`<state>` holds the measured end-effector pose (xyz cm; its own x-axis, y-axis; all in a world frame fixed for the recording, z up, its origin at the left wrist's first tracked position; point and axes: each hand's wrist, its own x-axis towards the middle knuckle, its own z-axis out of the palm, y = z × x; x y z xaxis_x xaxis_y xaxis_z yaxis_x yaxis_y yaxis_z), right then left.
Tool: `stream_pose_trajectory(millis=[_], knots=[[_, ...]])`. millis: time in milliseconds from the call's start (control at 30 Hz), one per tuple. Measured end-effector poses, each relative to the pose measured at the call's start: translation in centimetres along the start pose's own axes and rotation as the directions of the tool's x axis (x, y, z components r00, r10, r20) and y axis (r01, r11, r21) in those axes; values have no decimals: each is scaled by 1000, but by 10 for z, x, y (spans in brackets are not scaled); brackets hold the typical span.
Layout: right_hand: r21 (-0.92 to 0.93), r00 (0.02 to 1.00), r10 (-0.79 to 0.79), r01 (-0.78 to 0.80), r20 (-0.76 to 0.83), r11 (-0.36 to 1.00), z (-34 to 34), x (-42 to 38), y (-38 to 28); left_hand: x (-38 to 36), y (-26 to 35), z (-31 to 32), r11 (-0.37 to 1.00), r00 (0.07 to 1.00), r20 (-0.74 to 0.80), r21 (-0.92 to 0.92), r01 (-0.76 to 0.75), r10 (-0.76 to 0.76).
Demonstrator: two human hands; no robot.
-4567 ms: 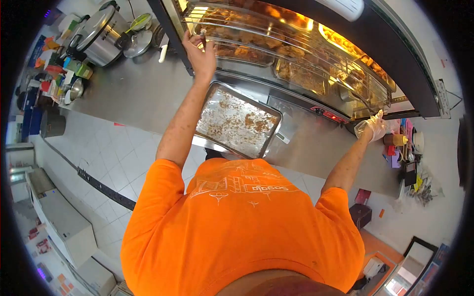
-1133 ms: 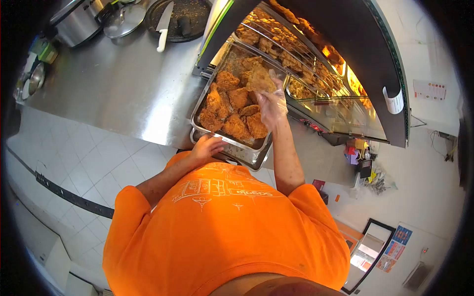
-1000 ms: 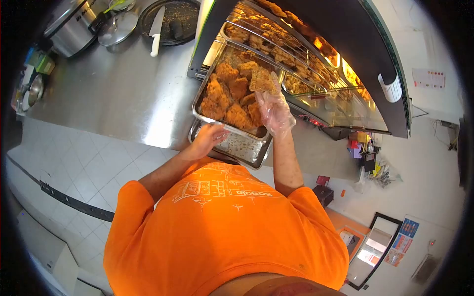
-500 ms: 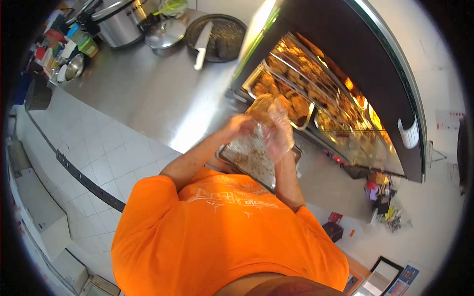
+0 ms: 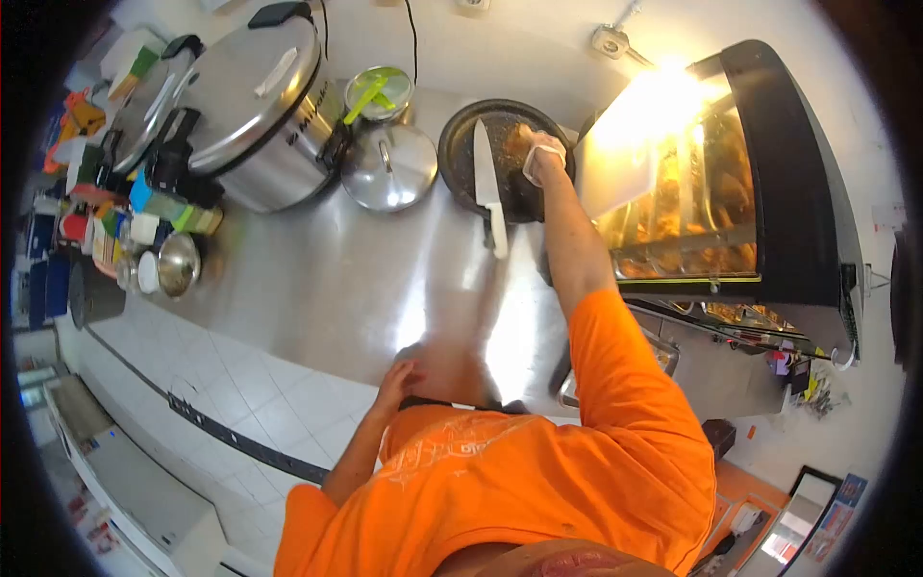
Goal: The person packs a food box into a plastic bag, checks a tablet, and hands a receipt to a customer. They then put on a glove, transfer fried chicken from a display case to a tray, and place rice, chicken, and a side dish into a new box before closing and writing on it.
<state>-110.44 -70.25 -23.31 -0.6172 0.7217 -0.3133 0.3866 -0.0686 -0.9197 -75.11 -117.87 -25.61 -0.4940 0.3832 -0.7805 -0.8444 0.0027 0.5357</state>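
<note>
My right hand (image 5: 542,152), in a clear plastic glove, reaches over a round black board (image 5: 461,183) with a raised rim. Its fingers are closed round a brown piece of fried chicken (image 5: 522,137), mostly hidden by the hand and blurred. A large knife (image 5: 487,178) with a white handle lies on the board, left of that hand, its handle sticking out over the near rim. My left hand (image 5: 396,383) is bare and hangs by the counter's front edge with loosely bent fingers and nothing in it.
A lit glass warming cabinet (image 5: 683,202) stands on the right, with a metal tray (image 5: 663,354) below it. On the steel counter (image 5: 317,279) are a large lidded pot (image 5: 255,115), a pan lid (image 5: 389,165), a small bowl with a green utensil (image 5: 380,93) and a metal bowl (image 5: 179,263).
My right hand has moved from the cabinet front to the black board, carrying the chicken. My left hand has let go and dropped toward the counter edge. The view has turned left.
</note>
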Motion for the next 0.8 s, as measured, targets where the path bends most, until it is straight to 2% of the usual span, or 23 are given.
stream_pose_trajectory(millis=[33, 67, 167, 200, 233, 267, 300, 367, 400, 467, 500, 533, 567, 600, 633, 667, 733, 767, 800], knots=[[-281, 999, -2, -10, -41, 960, -6, -5, -10, -10, 7, -14, 1000, 999, -42, -15, 7, -7], [-541, 997, -8, -37, -80, 840, -10, -11, -14, -17, 11, -26, 999, 996, -84, -32, 16, -19], [-795, 998, -59, 61, 32, 604, -22, -18, -14, -23, 9, -55, 993, 986, -161, -114, 34, -52], [-894, 975, -78, 221, 208, 390, -30, -26, -7, -23, 7, -61, 993, 989, -146, -114, 21, -38], [-891, 958, 57, 240, 282, 385, -31, -82, -38, -20, 4, -65, 987, 989, -126, -148, 62, -81], [-912, 963, -34, 266, 268, 311, -32, -98, -16, -15, 2, -67, 978, 987, -108, -182, 99, -120], [-935, 970, 71, 203, 233, 290, -26, -119, -23, -10, 2, -67, 967, 983, -91, -218, 135, -157], [-934, 973, 84, 180, 215, 308, -24, -128, -23, 2, 13, -63, 973, 982, -31, -145, 179, -185], [-903, 968, 65, 202, 244, 380, -27, -121, -17, 6, 17, -62, 975, 980, -4, -106, 198, -199], [-821, 957, 17, 238, 289, 518, -38, -108, -7, 9, 23, -67, 992, 992, 32, -19, 122, -121], [-586, 960, 10, 163, 280, 794, -41, -106, -9, 17, 30, -68, 997, 996, 55, 20, 70, -71], [-268, 962, -1, 77, 274, 960, -45, -106, -9, 20, 36, -71, 996, 996, 32, 6, 87, -87], [85, 963, -5, -18, 271, 996, -46, -114, -17, 14, 37, -77, 994, 994, 6, -12, 108, -108], [274, 978, -49, -10, 205, 962, -35, -149, -68, 7, 34, -83, 991, 991, -24, -31, 134, -134], [399, 951, -148, 29, 271, 917, -36, -146, -94, 5, 30, -90, 986, 987, -17, -65, 157, -158], [341, 972, -83, 2, 221, 940, -38, -127, -99, 3, 24, -99, 978, 982, -9, -96, 184, -186], [61, 979, -203, 205, -34, 977, -28, -97, -97, -4, 23, -105, 971, 975, -20, -93, 221, -223], [-202, 891, -418, 383, -176, 901, -10, -87, -94, -9, 30, -103, 973, 973, -38, -61, 223, -226], [-472, 733, -635, 482, -243, 738, 4, -74, -92, -7, 36, -101, 975, 973, -54, -32, 221, -223]])
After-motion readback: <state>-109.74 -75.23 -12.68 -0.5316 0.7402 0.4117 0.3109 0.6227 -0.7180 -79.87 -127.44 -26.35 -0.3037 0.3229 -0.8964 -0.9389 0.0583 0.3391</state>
